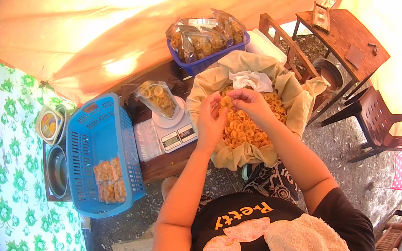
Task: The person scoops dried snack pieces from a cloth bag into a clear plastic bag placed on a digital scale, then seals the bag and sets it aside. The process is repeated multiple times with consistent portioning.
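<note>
Holding chip (227,102), wooden table (163,169), orange tarp (107,41)

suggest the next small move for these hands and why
Perhaps move the yellow chip left to the clear bag of chips: the left hand and right hand hold the chip between them, and the bag rests on the scale close by.

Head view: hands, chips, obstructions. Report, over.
Left hand, right hand: fingers on one round chip. Loose chips below, inside tan cloth. Bunched white material beyond right hand; nothing blocking.
</note>
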A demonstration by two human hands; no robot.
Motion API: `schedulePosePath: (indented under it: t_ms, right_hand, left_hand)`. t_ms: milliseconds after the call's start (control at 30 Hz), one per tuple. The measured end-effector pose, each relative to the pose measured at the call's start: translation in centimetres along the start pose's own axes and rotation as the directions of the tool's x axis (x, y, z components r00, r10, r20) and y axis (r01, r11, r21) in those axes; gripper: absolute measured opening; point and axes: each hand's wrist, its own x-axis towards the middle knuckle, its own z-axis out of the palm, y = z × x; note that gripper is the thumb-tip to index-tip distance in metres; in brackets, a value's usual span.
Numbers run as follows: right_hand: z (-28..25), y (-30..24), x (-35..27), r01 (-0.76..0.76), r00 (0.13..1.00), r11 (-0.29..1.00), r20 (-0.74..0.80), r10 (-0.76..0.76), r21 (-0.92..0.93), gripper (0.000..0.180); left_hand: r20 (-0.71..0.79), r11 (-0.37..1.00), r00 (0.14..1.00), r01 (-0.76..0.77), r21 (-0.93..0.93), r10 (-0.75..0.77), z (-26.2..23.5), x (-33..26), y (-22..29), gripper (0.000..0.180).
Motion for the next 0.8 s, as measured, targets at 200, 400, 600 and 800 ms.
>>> schedulePosePath:
  t_ms: [200, 400, 600, 800]
  right_hand:
    - [-2.9, -1.3, 0.7, -0.165, 0.984, 0.687, -0.165, 0.067, -0.708, 0.021]
    - [-2.5, 0.9, 4.3, -0.071, 0.987, 0.332, -0.019, 0.158, -0.941, 0.020]
    - [-2.1, 7.7, 9.7, -0.200, 0.966, 0.018, -0.194, 0.170, -0.980, 0.018]
    - [-5.5, 7.0, 9.9, -0.216, 0.958, 0.556, -0.064, 0.281, -0.803, 0.018]
  left_hand:
    - [-0.145, 0.977, 0.987, 0.101, 0.188, -0.074, -1.8, 0.9, -1.1, 0.026]
    - [-0.158, 0.989, 0.985, 0.088, 0.115, -0.070, -2.2, 1.1, -2.4, 0.022]
    - [-0.189, 0.984, 0.974, 0.143, 0.106, -0.121, -2.6, 1.0, -2.1, 0.022]
    - [-0.181, 0.985, 0.969, 0.172, 0.004, -0.168, -2.5, 1.2, -2.1, 0.021]
